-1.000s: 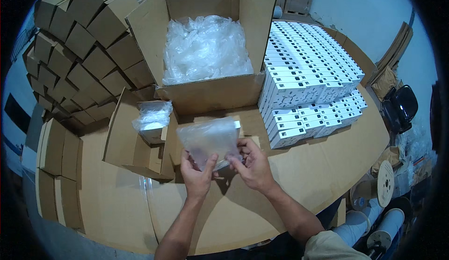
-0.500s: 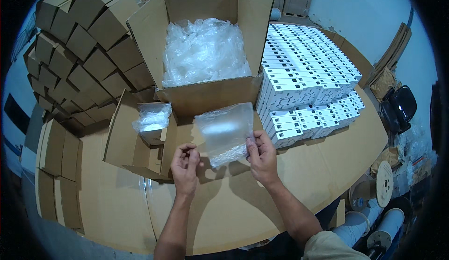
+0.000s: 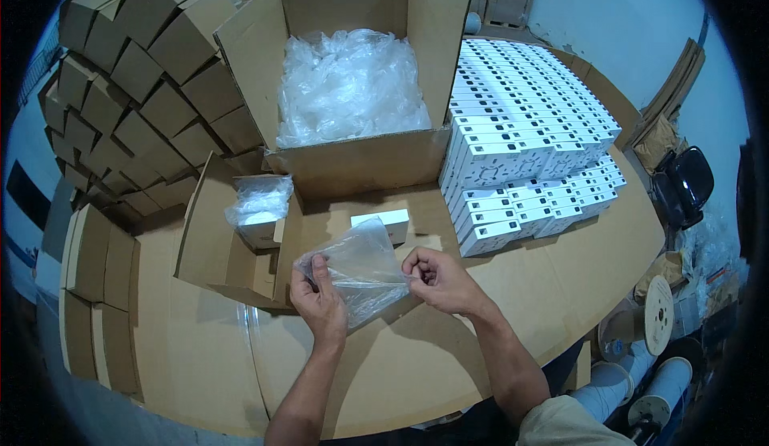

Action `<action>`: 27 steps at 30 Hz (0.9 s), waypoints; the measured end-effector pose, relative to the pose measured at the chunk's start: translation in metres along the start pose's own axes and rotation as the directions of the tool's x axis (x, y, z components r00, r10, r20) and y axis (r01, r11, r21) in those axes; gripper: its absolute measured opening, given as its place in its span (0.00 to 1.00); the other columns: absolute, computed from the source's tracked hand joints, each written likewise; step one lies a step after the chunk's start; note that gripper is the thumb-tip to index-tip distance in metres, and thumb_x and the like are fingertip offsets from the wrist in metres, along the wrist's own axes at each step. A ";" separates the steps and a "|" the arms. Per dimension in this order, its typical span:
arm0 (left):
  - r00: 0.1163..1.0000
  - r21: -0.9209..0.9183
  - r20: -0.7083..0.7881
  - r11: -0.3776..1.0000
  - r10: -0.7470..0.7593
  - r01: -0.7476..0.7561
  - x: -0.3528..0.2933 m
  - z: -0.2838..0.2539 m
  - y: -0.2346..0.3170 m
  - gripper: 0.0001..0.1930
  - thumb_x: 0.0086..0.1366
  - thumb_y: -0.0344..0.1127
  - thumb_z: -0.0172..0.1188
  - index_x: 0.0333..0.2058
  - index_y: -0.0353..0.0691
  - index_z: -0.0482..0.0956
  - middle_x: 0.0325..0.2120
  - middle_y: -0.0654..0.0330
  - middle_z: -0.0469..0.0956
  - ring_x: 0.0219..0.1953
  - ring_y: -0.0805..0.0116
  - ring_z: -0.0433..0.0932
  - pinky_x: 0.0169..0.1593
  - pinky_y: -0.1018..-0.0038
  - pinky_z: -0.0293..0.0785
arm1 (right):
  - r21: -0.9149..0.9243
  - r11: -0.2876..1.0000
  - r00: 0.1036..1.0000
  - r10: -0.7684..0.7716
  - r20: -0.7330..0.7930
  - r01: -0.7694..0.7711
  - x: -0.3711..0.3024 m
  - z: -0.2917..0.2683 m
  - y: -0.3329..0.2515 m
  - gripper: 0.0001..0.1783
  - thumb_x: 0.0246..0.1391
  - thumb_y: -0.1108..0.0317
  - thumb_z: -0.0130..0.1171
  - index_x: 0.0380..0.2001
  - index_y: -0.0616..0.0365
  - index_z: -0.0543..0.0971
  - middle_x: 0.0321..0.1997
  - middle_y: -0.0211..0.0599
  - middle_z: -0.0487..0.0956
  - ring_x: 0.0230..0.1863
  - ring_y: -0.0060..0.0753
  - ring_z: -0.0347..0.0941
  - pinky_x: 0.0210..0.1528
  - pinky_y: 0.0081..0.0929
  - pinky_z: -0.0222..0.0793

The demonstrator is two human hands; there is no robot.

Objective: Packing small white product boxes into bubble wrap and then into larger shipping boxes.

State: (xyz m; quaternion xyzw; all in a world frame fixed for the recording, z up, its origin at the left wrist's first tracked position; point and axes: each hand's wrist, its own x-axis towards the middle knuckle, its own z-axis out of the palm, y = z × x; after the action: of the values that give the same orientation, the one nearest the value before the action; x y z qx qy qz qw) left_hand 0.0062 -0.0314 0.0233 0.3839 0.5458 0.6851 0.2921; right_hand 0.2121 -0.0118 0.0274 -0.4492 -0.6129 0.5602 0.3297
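While the left hand (image 3: 323, 306) pinches one side of a clear plastic bag (image 3: 360, 266) between thumb and fingers, the right hand (image 3: 444, 283) pinches its opposite edge. The bag hangs between them over the table (image 3: 200, 342), partly covering a small white box (image 3: 394, 226), with an open carton (image 3: 240, 274) to the left.

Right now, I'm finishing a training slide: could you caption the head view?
Left hand and right hand hold a clear plastic bag between them, a small white box just beyond.

Plastic bag (image 3: 356, 263) blocks centre; near-left tabletop (image 3: 200, 350) lies free.
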 end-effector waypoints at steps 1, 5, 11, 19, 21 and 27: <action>1.000 0.000 0.002 1.000 -0.001 0.001 0.000 -0.001 -0.001 0.15 0.76 0.43 0.56 0.38 0.34 0.77 0.30 0.66 0.75 0.32 0.77 0.70 0.38 0.77 0.70 | -0.014 1.000 1.000 -0.005 -0.012 0.005 0.001 -0.003 -0.002 0.12 0.55 0.72 0.65 0.41 0.63 0.76 0.28 0.22 0.70 0.28 0.14 0.65 0.33 0.19 0.66; 0.994 0.040 0.099 0.997 0.055 -0.059 -0.002 -0.002 -0.010 0.14 0.76 0.44 0.56 0.39 0.37 0.77 0.33 0.66 0.76 0.37 0.78 0.71 0.44 0.77 0.70 | 0.125 0.985 0.985 -0.105 -0.140 0.123 -0.004 0.002 -0.022 0.16 0.54 0.67 0.70 0.42 0.63 0.77 0.28 0.21 0.71 0.27 0.13 0.64 0.33 0.17 0.65; 0.984 0.006 0.153 0.996 0.090 -0.092 0.001 -0.001 -0.012 0.13 0.74 0.42 0.60 0.40 0.36 0.77 0.32 0.66 0.76 0.35 0.78 0.71 0.41 0.79 0.70 | 0.059 0.997 0.992 -0.031 -0.125 0.039 0.004 -0.001 -0.005 0.14 0.61 0.66 0.65 0.45 0.63 0.77 0.31 0.22 0.75 0.31 0.12 0.68 0.33 0.16 0.66; 0.963 0.020 0.187 0.979 0.195 -0.202 0.000 -0.004 -0.007 0.12 0.74 0.40 0.59 0.39 0.36 0.76 0.31 0.67 0.74 0.33 0.80 0.69 0.39 0.80 0.68 | 0.249 0.965 0.961 -0.013 -0.275 0.085 0.001 0.012 -0.018 0.10 0.68 0.66 0.59 0.38 0.63 0.80 0.31 0.25 0.79 0.33 0.14 0.73 0.36 0.16 0.70; 0.955 -0.030 0.256 0.989 0.147 -0.144 -0.005 -0.003 -0.008 0.11 0.75 0.40 0.57 0.38 0.37 0.76 0.31 0.67 0.74 0.32 0.80 0.68 0.37 0.80 0.68 | 0.241 0.961 0.958 -0.064 -0.281 0.135 0.005 0.024 -0.010 0.11 0.69 0.65 0.58 0.38 0.63 0.80 0.30 0.25 0.79 0.32 0.14 0.73 0.37 0.16 0.71; 0.964 0.076 0.220 0.983 0.149 -0.169 -0.009 0.000 -0.017 0.14 0.79 0.41 0.49 0.39 0.36 0.75 0.31 0.66 0.73 0.32 0.77 0.67 0.38 0.77 0.67 | 0.159 0.971 0.854 -0.071 -0.515 0.177 0.002 0.049 -0.015 0.15 0.71 0.62 0.55 0.33 0.62 0.77 0.25 0.27 0.76 0.27 0.15 0.70 0.29 0.23 0.68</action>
State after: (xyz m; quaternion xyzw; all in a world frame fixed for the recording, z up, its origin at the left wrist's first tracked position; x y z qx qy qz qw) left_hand 0.0106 -0.0350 0.0045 0.5109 0.5104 0.6349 0.2745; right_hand 0.1643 -0.0282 0.0344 -0.5041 -0.4733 0.4591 0.5578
